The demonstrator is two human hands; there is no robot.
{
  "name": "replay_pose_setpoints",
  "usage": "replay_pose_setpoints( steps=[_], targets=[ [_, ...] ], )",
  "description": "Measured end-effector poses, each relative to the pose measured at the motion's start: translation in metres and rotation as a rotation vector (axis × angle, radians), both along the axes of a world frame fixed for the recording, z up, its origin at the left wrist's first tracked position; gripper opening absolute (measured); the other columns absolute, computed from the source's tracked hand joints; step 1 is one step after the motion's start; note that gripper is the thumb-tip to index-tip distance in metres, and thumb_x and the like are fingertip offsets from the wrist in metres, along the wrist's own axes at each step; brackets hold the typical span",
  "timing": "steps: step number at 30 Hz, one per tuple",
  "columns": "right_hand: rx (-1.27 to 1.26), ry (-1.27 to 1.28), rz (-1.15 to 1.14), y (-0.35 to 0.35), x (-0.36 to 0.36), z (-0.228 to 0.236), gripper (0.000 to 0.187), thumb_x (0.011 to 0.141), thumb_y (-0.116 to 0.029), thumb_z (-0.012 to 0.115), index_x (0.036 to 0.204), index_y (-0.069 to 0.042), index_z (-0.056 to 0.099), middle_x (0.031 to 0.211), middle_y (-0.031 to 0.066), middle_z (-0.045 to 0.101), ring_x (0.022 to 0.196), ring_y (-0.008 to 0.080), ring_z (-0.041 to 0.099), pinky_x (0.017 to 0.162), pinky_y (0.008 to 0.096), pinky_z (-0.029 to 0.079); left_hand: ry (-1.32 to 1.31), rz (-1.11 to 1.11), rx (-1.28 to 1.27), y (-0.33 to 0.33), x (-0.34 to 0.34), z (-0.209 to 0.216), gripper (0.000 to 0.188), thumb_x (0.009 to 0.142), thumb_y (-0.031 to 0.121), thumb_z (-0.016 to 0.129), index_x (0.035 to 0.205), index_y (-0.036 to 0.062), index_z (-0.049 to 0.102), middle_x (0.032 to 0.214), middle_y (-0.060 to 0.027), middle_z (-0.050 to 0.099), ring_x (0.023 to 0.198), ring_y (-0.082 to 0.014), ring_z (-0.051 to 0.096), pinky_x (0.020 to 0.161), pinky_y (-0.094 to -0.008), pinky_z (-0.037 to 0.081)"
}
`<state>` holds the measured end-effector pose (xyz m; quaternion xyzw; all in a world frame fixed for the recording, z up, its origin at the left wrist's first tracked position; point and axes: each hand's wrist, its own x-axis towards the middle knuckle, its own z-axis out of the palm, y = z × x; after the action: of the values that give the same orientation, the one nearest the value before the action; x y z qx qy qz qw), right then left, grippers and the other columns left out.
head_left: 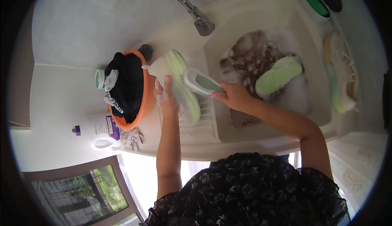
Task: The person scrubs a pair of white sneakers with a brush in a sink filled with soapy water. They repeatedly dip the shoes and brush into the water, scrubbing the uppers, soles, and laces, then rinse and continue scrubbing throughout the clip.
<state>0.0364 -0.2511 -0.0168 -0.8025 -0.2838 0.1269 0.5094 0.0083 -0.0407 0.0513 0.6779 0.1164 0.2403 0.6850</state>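
Mid-scrub, grips sneaker (pixel 177 67) in left hand (pixel 166 97), scrub brush (pixel 203 82) in right hand (pixel 237 97), near left edge of basin (pixel 215 118); leaves rinsing, plus apparent soaking mate (pixel 279 75).

One wide, head-worn fisheye view, facing steeply down, looking from near above onto the left hand (pixel 166 98), right hand (pixel 237 97) and sink (pixel 269 133), straight edges bowing (corners dark).

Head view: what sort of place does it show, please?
Probably a home laundry area: it has a cream sink with soapy water, a chrome faucet and an orange basin holding dark cloth.
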Motion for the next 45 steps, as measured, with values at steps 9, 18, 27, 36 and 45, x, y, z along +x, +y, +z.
replay_pose_setpoints(
  steps=[9, 18, 27, 36, 45],
  targets=[
    [0.035, -0.05, -0.069, 0.008, 0.001, 0.004, 0.048, 0.081, -0.05, 0.051, 0.077, -0.003, 0.051, 0.061, 0.0159, 0.055, 0.058, 0.0333, 0.056, 0.052, 0.0423, 0.042, -0.02, -0.006, -0.191, -0.012, -0.004, 0.009, 0.04, 0.085, 0.019, 0.055, 0.119, 0.0019, 0.042, 0.105, -0.0075, 0.055, 0.092, -0.0167, 0.055, 0.08, -0.0287, 0.045],
    [0.004, -0.021, -0.019, 0.006, -0.008, -0.002, 0.048, 0.079, -0.051, 0.053, 0.074, -0.003, 0.049, 0.058, 0.0155, 0.054, 0.053, 0.0329, 0.055, 0.05, 0.0405, 0.042, -0.037, -0.042, -0.189, -0.016, -0.002, 0.011, 0.04, 0.084, 0.018, 0.056, 0.118, 0.0031, 0.043, 0.105, -0.0061, 0.054, 0.093, -0.0163, 0.053, 0.082, -0.029, 0.043],
    [0.015, -0.028, -0.115, -0.046, -0.021, -0.021, 0.044, 0.081, -0.044, 0.055, 0.074, -0.001, 0.048, 0.055, 0.0147, 0.053, 0.049, 0.0305, 0.054, 0.047, 0.0371, 0.041, 0.098, -0.322, -0.029, 0.014, 0.007, 0.057, 0.036, 0.078, 0.003, 0.053, 0.113, -0.0017, 0.046, 0.105, -0.0074, 0.056, 0.094, -0.0157, 0.053, 0.087, -0.0287, 0.038],
    [0.431, 0.144, -0.286, -0.034, -0.004, 0.013, 0.03, 0.083, -0.031, 0.058, 0.091, -0.003, 0.05, 0.059, 0.0101, 0.053, 0.05, 0.0203, 0.052, 0.05, 0.0331, 0.041, 0.253, -0.416, -0.103, 0.021, 0.007, 0.081, 0.034, 0.08, 0.02, 0.062, 0.104, -0.0025, 0.052, 0.099, -0.0078, 0.058, 0.094, -0.0164, 0.055, 0.086, -0.03, 0.041],
    [0.187, 0.206, -0.157, -0.039, -0.022, 0.0, 0.03, 0.082, -0.028, 0.059, 0.094, -0.002, 0.053, 0.062, 0.0084, 0.054, 0.051, 0.0127, 0.046, 0.05, 0.0303, 0.039, 0.233, -0.786, 1.186, -0.006, -0.082, 0.013, 0.024, 0.07, 0.005, 0.065, 0.091, 0.0012, 0.056, 0.08, -0.0105, 0.055, 0.08, -0.0279, 0.055, 0.076, -0.0338, 0.045]
  ],
)
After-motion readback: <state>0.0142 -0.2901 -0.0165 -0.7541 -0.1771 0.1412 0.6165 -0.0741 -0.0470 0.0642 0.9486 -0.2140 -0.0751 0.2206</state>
